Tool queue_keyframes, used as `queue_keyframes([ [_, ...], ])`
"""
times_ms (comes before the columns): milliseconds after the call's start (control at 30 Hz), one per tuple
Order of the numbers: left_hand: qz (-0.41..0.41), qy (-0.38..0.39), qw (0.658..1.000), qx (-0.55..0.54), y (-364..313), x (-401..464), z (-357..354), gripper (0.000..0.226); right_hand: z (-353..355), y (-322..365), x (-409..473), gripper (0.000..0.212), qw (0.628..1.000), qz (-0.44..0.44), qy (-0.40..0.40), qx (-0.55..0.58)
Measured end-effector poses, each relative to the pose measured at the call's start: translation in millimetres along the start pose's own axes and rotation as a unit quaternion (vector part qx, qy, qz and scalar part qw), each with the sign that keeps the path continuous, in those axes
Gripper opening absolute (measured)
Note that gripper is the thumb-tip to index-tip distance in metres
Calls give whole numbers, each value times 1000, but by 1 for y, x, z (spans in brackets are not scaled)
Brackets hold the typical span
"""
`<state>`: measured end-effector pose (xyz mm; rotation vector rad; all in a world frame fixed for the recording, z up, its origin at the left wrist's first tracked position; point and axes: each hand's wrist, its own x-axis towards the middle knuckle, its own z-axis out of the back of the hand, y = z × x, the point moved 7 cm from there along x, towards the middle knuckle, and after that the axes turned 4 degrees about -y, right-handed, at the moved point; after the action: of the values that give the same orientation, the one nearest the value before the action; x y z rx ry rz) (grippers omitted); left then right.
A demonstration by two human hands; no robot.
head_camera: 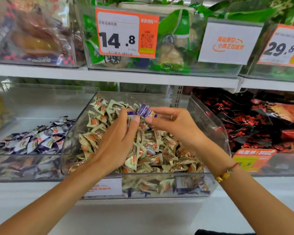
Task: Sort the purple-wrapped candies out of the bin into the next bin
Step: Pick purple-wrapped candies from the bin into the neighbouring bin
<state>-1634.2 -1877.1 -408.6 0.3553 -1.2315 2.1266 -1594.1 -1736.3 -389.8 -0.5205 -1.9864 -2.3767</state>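
Hands meet above the middle bin, a clear plastic bin full of beige-wrapped candies. The right hand pinches a purple-wrapped candy between thumb and forefinger, over the back part of this bin and above the beige heap. The other fingers of the right hand are curled loosely. The left hand is also over the middle bin, just left of the purple candy; its thumb and forefinger tips reach the left end of the wrapper and seem to pinch it too, while its remaining fingers hang down near the beige candies. I cannot tell if those fingers touch the heap.

Left of the middle bin stands the next bin, also clear, with a pile of purple-wrapped candies inside. Right of the middle bin is a bin with red and black packets. On the shelf above the middle bin hangs an orange price tag showing 14.8. A beaded bracelet is on the right wrist, near the front right corner of the middle bin.
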Motion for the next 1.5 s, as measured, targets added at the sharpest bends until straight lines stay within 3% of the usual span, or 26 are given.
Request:
queue_keyframes([
  [133,-11,6,999,-35,-4,-2,1,40,-11,5,0,23,993,74,-45,-81],
  [300,15,-61,997,-46,6,1,12,32,-13,2,8,37,985,100,-5,-138],
  [367,25,-95,993,-61,9,0,19,13,2,-4,15,30,949,121,-41,-290],
  [467,54,-110,991,-57,13,-3,20,32,-1,-30,20,15,878,89,57,-467],
  [567,50,-96,993,-55,8,-3,19,19,-19,-57,18,36,827,56,141,-542],
  [633,44,-87,994,-52,5,-2,19,7,-25,-59,19,36,804,65,132,-576],
  [700,37,-84,995,-40,6,0,19,9,-27,-56,20,32,786,84,118,-600],
  [767,29,-80,996,-29,8,1,18,22,-25,-58,19,35,785,84,120,-602],
  [967,24,-75,996,-27,8,1,14,21,-20,-69,20,32,810,75,124,-568],
  [1100,38,-73,996,-38,12,1,13,31,-2,-63,26,27,896,28,84,-435],
  [1167,44,-76,996,-26,14,1,13,41,15,-53,30,26,912,20,-8,-410],
  [1233,48,-72,996,-16,18,2,13,51,38,-37,28,24,887,30,-144,-438],
  [1300,49,-69,996,-11,20,2,13,54,51,-28,24,29,847,23,-215,-486],
  [1433,59,-72,995,-22,20,1,14,48,46,-27,25,54,820,35,-190,-539],
  [1500,60,-66,996,-17,19,1,15,43,34,-15,25,46,824,110,-167,-530],
])
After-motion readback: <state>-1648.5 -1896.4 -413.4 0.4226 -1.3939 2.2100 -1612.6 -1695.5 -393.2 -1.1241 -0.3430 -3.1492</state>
